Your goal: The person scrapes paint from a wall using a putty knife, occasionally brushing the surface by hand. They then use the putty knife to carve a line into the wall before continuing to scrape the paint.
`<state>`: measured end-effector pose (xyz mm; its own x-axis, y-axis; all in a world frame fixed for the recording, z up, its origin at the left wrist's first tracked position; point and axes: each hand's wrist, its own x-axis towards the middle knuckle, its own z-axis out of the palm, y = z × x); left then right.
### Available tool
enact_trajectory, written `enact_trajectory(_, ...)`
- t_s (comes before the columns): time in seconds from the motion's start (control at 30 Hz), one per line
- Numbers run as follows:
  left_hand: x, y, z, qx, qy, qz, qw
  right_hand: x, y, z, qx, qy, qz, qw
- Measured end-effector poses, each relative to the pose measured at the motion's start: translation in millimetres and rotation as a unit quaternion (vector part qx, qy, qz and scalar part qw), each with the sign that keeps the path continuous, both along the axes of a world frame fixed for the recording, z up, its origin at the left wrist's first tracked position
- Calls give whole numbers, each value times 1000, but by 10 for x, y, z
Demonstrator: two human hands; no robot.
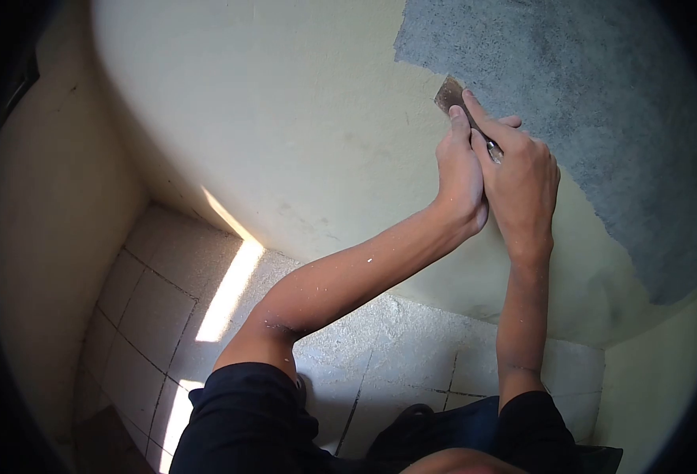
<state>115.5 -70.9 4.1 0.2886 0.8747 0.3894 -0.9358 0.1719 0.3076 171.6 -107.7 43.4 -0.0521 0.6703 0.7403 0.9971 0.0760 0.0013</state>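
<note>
Well, my right hand [522,170] is closed around the handle of the scraper [449,92], index finger stretched toward the blade, and my left hand [460,162] clasps it from the other side, thumb on top. The blade sits at the cream wall [285,103], right by the border of the grey patch [585,103]. Below, pale dust [340,351] coats part of the tiled floor [147,308].
</note>
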Motion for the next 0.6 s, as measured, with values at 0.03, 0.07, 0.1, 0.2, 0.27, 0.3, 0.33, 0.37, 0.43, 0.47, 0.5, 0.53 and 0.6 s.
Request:
enact_trajectory(0.03, 7, 14, 1, -7, 1, -6, 1000, 0, 1, -1, -1, -2, -1, 1000)
enact_trajectory(0.07, 3, 16, -15, -7, 1, -9, 1000, -1, 4, -4, -2, -3, -2, 1000)
enact_trajectory(0.1, 0, 12, -22, -8, 2, -10, 1000, 3, 4, -6, -2, -8, 0, 1000)
enact_trajectory(0.2, -23, 12, -43, -8, 5, -11, 1000, 12, 27, -28, 9, -19, 10, 1000)
enact_trajectory(0.27, -59, 25, -60, -6, 10, -11, 1000, 11, 73, -64, 31, -25, 21, 999)
enact_trajectory(0.3, -71, 32, -63, -5, 10, -12, 1000, -6, 67, -58, 24, -26, 11, 999)
enact_trajectory(0.33, -73, 39, -60, -4, 13, -12, 1000, -29, 56, -43, 18, -27, 2, 999)
enact_trajectory(0.37, -83, 43, -59, -3, 15, -10, 1000, -56, 51, -37, 12, -27, -8, 1000)
enact_trajectory(0.43, -92, 41, -69, -2, 18, -9, 1000, -78, 69, -42, 32, -44, 1, 999)
enact_trajectory(0.47, -94, 55, -80, -1, 21, -7, 1000, -80, 75, -45, 41, -52, 4, 998)
enact_trajectory(0.5, -90, 87, -90, 0, 24, -7, 1000, -90, 85, -52, 37, -48, 7, 998)
enact_trajectory(0.53, -107, 116, -106, 3, 28, -4, 1000, -114, 108, -55, 34, -43, 11, 998)
enact_trajectory(0.6, -168, 200, -141, 8, 33, 6, 999, -157, 183, -67, 32, -34, 28, 999)
